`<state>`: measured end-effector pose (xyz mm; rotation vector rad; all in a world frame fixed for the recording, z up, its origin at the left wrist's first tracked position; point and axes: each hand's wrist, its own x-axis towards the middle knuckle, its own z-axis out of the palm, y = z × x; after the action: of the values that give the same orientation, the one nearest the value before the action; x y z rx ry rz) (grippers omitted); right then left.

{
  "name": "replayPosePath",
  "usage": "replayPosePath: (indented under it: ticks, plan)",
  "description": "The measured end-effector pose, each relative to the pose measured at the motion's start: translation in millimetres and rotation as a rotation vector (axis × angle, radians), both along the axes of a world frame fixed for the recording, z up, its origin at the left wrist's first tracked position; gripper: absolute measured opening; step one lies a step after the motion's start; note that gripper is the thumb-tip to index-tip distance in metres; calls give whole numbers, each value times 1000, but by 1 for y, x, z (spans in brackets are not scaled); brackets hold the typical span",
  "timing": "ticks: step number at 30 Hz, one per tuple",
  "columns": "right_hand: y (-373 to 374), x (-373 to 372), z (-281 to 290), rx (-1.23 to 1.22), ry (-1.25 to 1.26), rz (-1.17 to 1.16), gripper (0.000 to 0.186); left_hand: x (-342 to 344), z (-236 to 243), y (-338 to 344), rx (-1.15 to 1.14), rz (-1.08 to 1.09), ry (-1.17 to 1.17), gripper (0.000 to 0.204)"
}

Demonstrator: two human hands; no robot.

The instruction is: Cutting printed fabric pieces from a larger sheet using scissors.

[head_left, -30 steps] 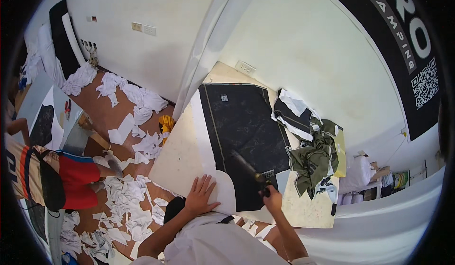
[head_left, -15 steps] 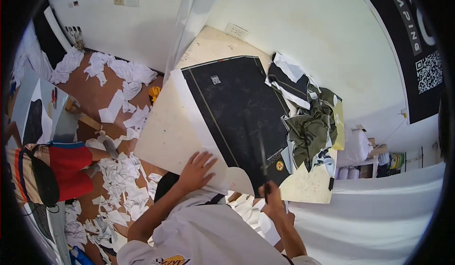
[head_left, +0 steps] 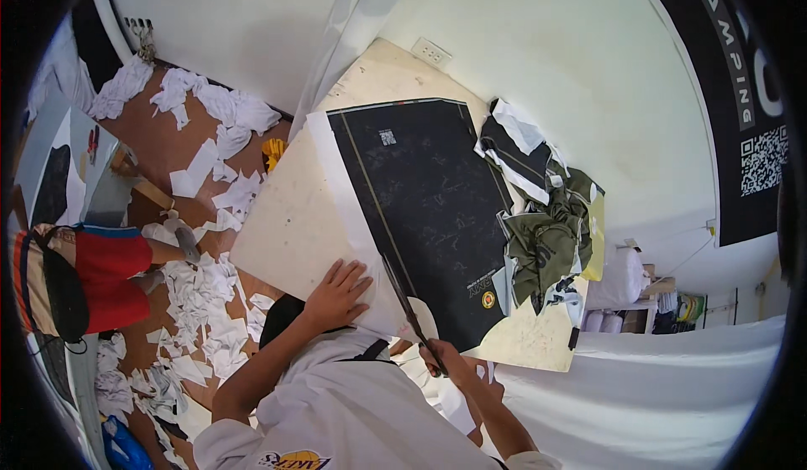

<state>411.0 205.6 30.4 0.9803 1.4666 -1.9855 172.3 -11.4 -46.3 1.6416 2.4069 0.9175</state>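
While the black sheet (head_left: 412, 209) is laid flat on the pale counter (head_left: 277, 247), its white strip (head_left: 340, 184) is pressed down under the left hand (head_left: 338, 293) near the counter's front edge. The fingers of that hand are slightly spread, and nothing is gripped by them. By the right hand (head_left: 445, 359), a pair of long dark scissors (head_left: 405, 302) is held by the handles, with the fingers curled around them. The scissors are slanted up and to the left, with their blades over the seam between the white strip and the black sheet (whether they are parted or closed cannot be told). A rounded end of the white strip is seen just right of the blades. The sheet's lower right part is marked with a small round badge (head_left: 488, 300).

Along the right side of the counter, a crumpled green cloth (head_left: 546, 247) is heaped beside the sheet, and behind it a black piece (head_left: 514, 157) edged in white is piled. A yellow item (head_left: 596, 233) is partly covered by the green cloth.

To the left, the brown floor (head_left: 139, 155) is strewn with white scraps (head_left: 202, 298). A co-worker in red shorts (head_left: 109, 277) is partly seen beside a grey table (head_left: 108, 197), on which a red-handled tool (head_left: 93, 142) is placed. At far right, a black banner (head_left: 727, 125) is hung on the wall (head_left: 572, 66), above a white curtain (head_left: 656, 386).
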Motion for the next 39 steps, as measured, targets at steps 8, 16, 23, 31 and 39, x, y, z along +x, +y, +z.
replayPosePath:
  ticks: [8,16,23,31,39]
  plan:
    - [6,-52,-19,316,-42,179,32,-2,0,-1,19,-8,2,55]
    - [1,-64,-24,253,-28,93,34,-3,2,-1,15,0,16,56]
    - [1,-73,-14,366,-71,155,40,-4,4,-3,23,-13,5,56]
    - [3,-103,-20,347,-26,158,44,-3,10,-3,44,-10,1,54]
    - [0,-133,-23,220,-42,127,47,-2,10,-5,59,-24,23,53]
